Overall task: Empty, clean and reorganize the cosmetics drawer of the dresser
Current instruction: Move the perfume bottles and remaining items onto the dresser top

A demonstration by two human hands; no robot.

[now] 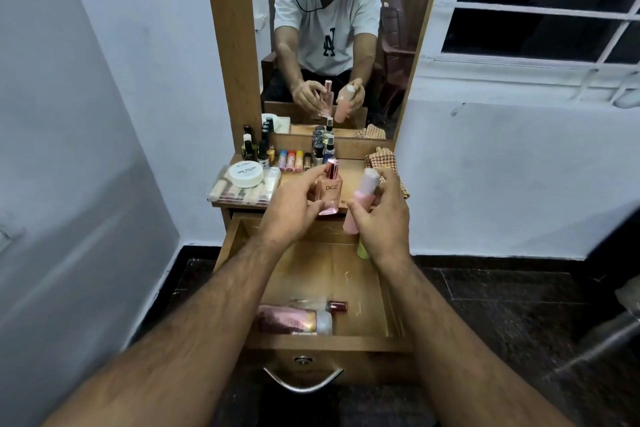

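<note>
My left hand (294, 208) holds a pink glass perfume bottle (329, 189) marked DGZ, with a rose-gold cap, upright above the dresser top's front edge. My right hand (382, 218) grips a pink bottle with a white cap (362, 198), tilted, and a yellow-green item (363, 250) pokes out below the palm. The open wooden drawer (384, 295) sits under both hands. At its front lie a pink metallic can with a clear cap (294, 319) and a small dark red bottle (337, 306).
The dresser top (353, 168) carries a clear box of cosmetics (242, 192) with a white nail polish remover tub (246, 175) on it, rows of small bottles and lip balms (291, 156), and a checked cloth (382, 158) at the right. A mirror (329, 38) stands behind. The drawer handle (303, 381) faces me.
</note>
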